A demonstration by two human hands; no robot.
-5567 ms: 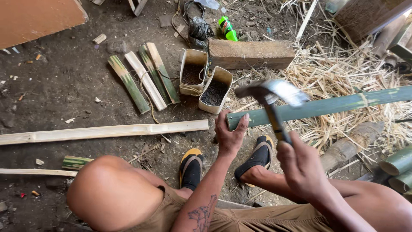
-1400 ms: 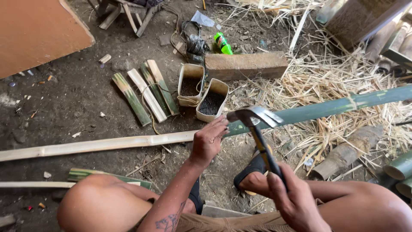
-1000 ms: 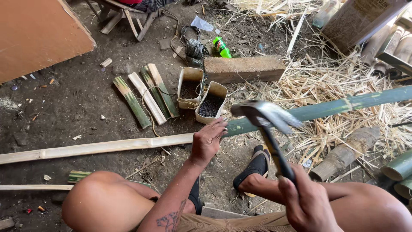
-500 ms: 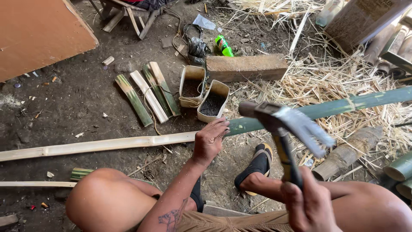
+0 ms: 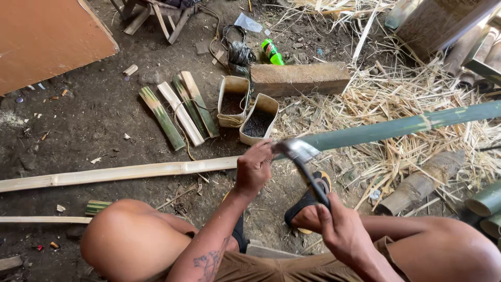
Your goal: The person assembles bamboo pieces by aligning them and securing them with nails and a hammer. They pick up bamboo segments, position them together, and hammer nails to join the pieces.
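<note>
I see my left hand (image 5: 254, 169) closed around the near end of the green bamboo pole (image 5: 402, 125), whose long axis runs up-right, while my right hand (image 5: 342, 232) grips the hammer (image 5: 302, 156) with its head at that end.

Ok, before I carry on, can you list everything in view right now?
green bamboo pole: 1, green, slanting from centre to right edge
hammer: 1, metal head, head at the pole's end
split bamboo strip: 1, pale, on the ground at left
short bamboo pieces: about 4, green and pale, upper centre
containers: 2, cream, dark contents
wooden block: 1, brown
bottle: 1, green
straw: tan, right
left hand: on the pole's end
right hand: gripping the hammer handle
</note>
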